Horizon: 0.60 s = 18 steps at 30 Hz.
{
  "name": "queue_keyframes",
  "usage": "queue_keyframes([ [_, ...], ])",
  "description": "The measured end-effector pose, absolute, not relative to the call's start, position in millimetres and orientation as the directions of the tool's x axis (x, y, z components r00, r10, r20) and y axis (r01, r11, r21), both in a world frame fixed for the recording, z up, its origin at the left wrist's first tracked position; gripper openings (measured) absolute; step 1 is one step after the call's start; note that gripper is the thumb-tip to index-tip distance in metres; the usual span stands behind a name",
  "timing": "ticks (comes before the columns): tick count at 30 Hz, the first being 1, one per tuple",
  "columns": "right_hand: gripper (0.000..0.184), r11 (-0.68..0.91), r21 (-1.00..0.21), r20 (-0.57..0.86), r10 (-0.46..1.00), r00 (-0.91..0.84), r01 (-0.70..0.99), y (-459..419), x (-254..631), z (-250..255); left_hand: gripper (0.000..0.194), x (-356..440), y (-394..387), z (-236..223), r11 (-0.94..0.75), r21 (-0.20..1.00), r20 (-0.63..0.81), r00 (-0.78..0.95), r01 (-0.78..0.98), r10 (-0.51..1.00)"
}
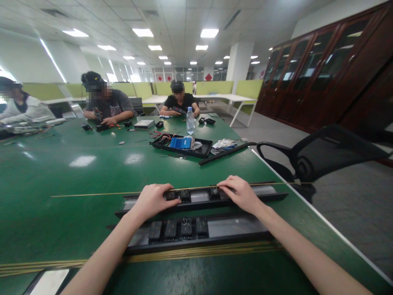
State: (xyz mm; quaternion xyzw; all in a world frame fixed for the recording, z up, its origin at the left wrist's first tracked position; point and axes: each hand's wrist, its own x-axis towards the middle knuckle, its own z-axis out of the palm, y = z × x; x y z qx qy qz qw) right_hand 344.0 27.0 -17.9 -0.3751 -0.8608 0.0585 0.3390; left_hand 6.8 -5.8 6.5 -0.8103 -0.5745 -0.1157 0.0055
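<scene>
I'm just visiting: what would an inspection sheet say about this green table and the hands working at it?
Surface: green table, glossy, white edge on the right.
Job's things: far black strip under both hands, with sockets; near black strip with four sockets; thin brass rod along the far strip.
Clutter: black tray, water bottle, brass rods at the near edge.
Grippers: left hand and right hand rest on the far strip, fingers curled over it.
Cables: loose wires by the tray.
Surroundings: three other people seated across, black chair, dark wooden cabinets.
</scene>
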Motion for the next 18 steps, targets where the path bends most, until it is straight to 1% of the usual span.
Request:
queue_keyframes([
  [9,0.018,0.714,-0.368,0.545,0.685,-0.484,0.596,26.7,344.0,-17.8,0.041,5.9,-4.6,4.6,-0.350,0.207,0.204,0.310,0.914,0.929],
  [18,0.018,0.705,-0.397,0.539,0.697,-0.473,0.587,27.8,344.4,-18.4,0.043,4.5,-3.4,1.8,-0.355,0.243,0.209,0.308,0.903,0.928],
])
